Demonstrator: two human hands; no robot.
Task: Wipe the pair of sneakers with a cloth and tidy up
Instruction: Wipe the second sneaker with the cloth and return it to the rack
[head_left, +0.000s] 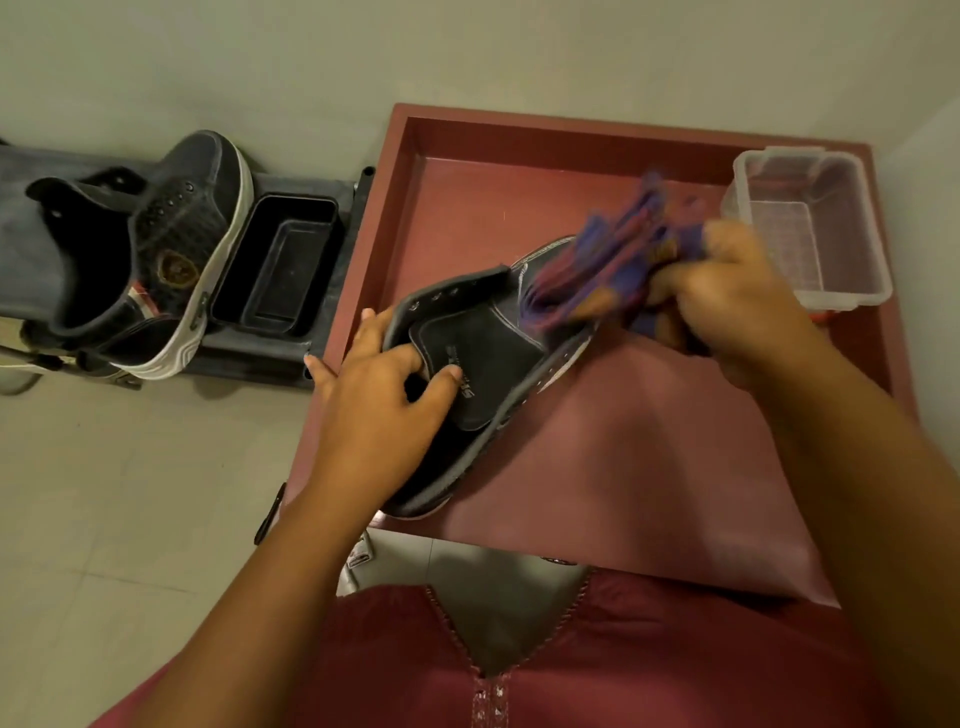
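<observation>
Dark suede showed on the sneaker (478, 353) you held tilted over the red tray (519, 171). Your left hand (379, 410) gripped its collar, fingers (441, 375) curled over the tongue. Your right hand (727, 291) bunched a blurred purple cloth (613, 260) against the toe, fingers closed on it. At far left the other sneaker (171, 249) stood on a dark stand (322, 218). A clear tub (810, 223) sat in the tray's far right corner.

Your near sneaker (467, 364) is dark grey with pale stitching and a light sole, lying tilted in the red tray (519, 140), toe toward the far right. The cloth (618, 260), purple with reddish patches and blurred, is bunched on its toe. The other sneaker (171, 249), matching, stands apart on a dark stand to the left.
</observation>
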